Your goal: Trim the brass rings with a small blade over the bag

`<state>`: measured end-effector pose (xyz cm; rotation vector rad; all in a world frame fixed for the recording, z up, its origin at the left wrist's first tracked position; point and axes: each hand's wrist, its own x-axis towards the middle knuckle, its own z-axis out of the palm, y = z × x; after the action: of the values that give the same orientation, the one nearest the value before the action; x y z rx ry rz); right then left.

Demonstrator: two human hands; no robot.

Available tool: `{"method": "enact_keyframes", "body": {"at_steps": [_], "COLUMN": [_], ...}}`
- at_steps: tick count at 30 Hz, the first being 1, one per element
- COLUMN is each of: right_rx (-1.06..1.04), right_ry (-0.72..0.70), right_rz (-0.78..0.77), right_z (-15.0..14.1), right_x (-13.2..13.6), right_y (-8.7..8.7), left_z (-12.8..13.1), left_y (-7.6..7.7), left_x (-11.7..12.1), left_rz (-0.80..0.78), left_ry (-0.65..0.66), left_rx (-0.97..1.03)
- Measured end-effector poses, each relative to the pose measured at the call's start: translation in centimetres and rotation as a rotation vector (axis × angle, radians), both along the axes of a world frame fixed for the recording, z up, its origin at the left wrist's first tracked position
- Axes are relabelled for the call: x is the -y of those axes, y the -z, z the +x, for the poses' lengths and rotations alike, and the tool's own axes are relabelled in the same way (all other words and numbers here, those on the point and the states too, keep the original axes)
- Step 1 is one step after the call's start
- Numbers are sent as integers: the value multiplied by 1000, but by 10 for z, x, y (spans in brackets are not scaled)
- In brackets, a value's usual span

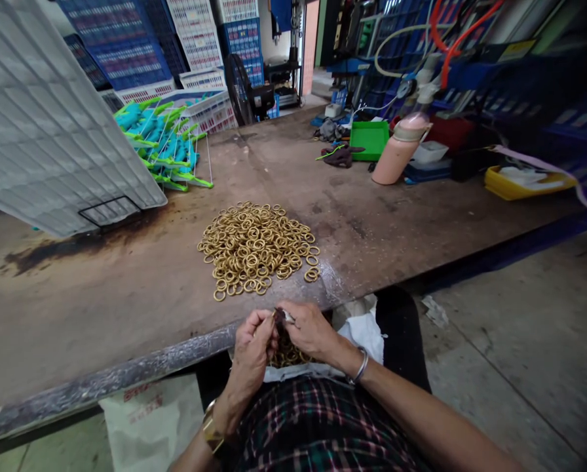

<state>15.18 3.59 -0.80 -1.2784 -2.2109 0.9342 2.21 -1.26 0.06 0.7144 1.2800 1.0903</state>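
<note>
A loose pile of brass-coloured rings [257,246] lies on the worktable near its front edge. My left hand [255,341] is closed in a pinch just past that edge, with a sliver of a brass ring showing at its fingertips. Against it, my right hand [313,331] is closed around a small dark brown and whitish piece [280,316]; its kind is mostly hidden by the fingers. The fingertips of both hands meet. Below them, more brass rings [289,354] rest in a pale cloth or bag on my lap, partly covered by my hands.
The brown worktable [126,288] has a worn front edge. At left leans a large white ribbed panel [62,124], beside teal and green hangers [168,141]. Toward the right stand a pink bottle [396,154], a green tray [369,139] and a yellow tray [524,183]. Crates and a fan [247,92] are behind.
</note>
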Motion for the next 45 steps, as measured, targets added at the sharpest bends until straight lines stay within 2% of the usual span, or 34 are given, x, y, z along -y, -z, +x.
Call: {"method": "enact_keyframes", "body": {"at_steps": [4, 10, 13, 17, 19, 21, 24, 27, 30, 36, 40, 45], "right_rx": [225, 342, 410, 500, 499, 447, 391, 438, 507, 546, 506, 400], "right_ry": [-61, -95, -68, 37, 73, 79, 91, 130, 158, 183, 184, 190], "right_rz": [53, 18, 13, 8, 28, 69, 125, 139, 132, 151, 148, 132], "right_z": [1, -2, -4, -3, -2, -4, -13, -26, -37, -44, -40, -32], "right_x": [2, 2, -2, -17, -24, -28, -31, -35, -41, -50, -51, -53], "right_y": [-6, -10, -8, -8, -7, -6, -2, 1, 4, 4, 2, 6], "left_z": [1, 1, 1, 4, 5, 5, 4, 4, 8, 13, 13, 11], "left_y": [1, 4, -2, -15, -15, -6, 14, 30, 39, 49, 48, 39], "left_x": [-1, -3, 2, 17, 24, 26, 25, 22, 20, 17, 19, 23], "left_rz": [-2, -4, 16, 25, -53, -200, -421, -539, -554, -511, -487, -460], "left_ry": [-4, -8, -14, 137, 174, 138, 38, -119, -238, -269, -304, -307], "left_rx": [-25, -37, -45, 55, 188, 315, 415, 455, 507, 608, 639, 573]}}
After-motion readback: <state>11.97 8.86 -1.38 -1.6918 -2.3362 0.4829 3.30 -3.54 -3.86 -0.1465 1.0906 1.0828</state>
